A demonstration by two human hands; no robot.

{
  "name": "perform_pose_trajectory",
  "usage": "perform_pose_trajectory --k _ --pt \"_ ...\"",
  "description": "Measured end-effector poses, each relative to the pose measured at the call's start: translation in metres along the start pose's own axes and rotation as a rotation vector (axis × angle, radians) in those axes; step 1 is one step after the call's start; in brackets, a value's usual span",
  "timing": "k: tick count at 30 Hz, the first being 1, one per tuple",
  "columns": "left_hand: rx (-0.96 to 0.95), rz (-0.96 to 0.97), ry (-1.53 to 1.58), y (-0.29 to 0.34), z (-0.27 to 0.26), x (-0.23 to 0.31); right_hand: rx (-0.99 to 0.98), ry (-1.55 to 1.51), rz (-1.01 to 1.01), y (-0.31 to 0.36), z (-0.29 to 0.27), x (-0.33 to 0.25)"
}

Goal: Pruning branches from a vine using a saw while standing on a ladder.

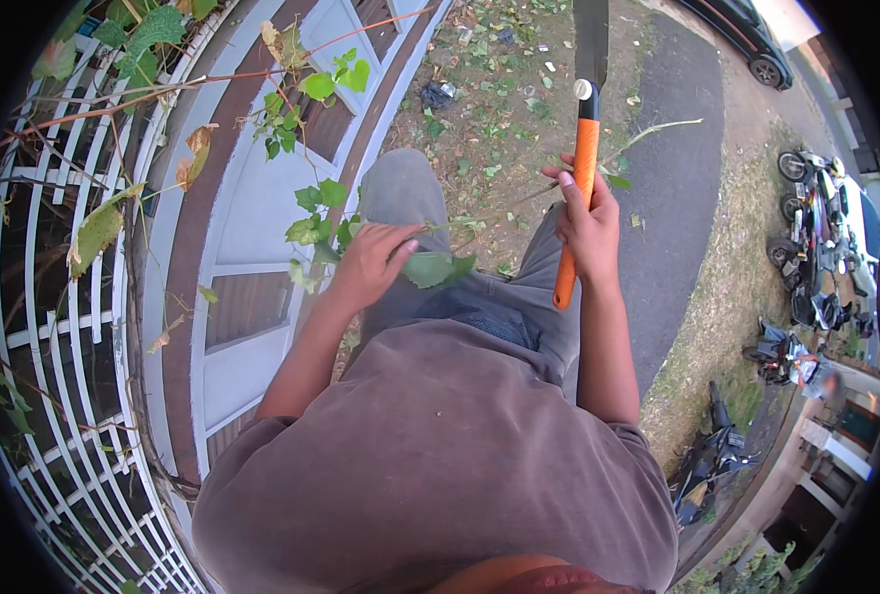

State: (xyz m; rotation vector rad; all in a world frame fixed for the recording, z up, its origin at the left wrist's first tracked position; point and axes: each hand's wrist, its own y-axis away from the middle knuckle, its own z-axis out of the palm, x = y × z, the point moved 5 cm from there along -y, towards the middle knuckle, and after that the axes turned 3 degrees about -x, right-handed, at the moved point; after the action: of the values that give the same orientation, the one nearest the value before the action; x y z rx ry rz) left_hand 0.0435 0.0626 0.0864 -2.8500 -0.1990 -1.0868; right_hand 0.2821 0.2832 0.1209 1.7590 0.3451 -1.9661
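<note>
My right hand (591,223) is closed round the orange handle of a folding saw (585,168). Its dark blade points away and runs out at the top edge; a round white knob sits where blade and handle meet. A thin vine stem (519,205) stretches between my hands and passes behind the saw handle, its pale end sticking out to the right. My left hand (373,263) is closed at the stem's left end, beside a broad green leaf (428,268). What its fingers pinch is partly hidden. More vine leaves (308,230) hang just left of that hand.
A grey-and-brown wall (262,228) with panels and a white slatted fence (64,327) run along my left, with vines (153,89) over them. Leaf litter covers the ground (489,129) ahead. On the right are a paved strip (673,178), parked motorcycles (806,228) and a dark car (752,45).
</note>
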Motion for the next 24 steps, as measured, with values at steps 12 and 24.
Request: perform_pose_trajectory --k 12,24 --pt "-0.547 -0.139 0.534 0.003 0.029 0.031 -0.029 0.334 -0.062 -0.012 0.012 0.004" --pt "0.032 -0.445 -0.101 -0.009 -0.048 -0.013 -0.213 0.928 -0.249 0.055 0.024 -0.024"
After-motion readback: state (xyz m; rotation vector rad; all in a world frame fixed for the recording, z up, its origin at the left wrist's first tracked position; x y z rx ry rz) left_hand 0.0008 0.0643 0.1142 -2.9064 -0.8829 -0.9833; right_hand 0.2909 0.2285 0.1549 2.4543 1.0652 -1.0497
